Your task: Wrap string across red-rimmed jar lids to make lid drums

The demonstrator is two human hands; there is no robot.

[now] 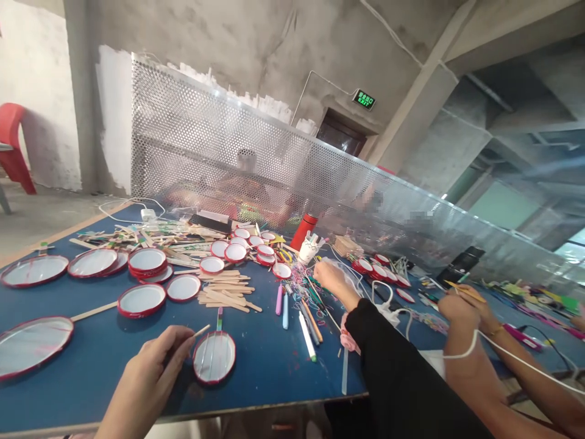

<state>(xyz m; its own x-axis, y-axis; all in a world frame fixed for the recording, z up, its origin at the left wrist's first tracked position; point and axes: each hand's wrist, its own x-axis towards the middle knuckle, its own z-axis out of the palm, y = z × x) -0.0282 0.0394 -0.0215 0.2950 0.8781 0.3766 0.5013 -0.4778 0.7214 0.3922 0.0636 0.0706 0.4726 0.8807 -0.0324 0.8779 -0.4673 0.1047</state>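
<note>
My left hand (158, 356) is closed at the near table edge, pinching a thin wooden stick (201, 331). The stick's tip meets a small round red-rimmed disc (214, 357) lying flat on the blue table (274, 366). My right hand (329, 278), on a black-sleeved arm, reaches far over the table to a heap of coloured rubber bands (305, 286) beside a white cup (309, 249). Its fingers are curled in the heap; what they hold is hidden.
Several red-rimmed discs (147, 260) and loose wooden sticks (226, 292) cover the left and middle. Pens (307, 335) lie near the centre. A red bottle (304, 230) stands by the perforated metal screen (228, 146). Another person's bare hands (459, 305) work at the right.
</note>
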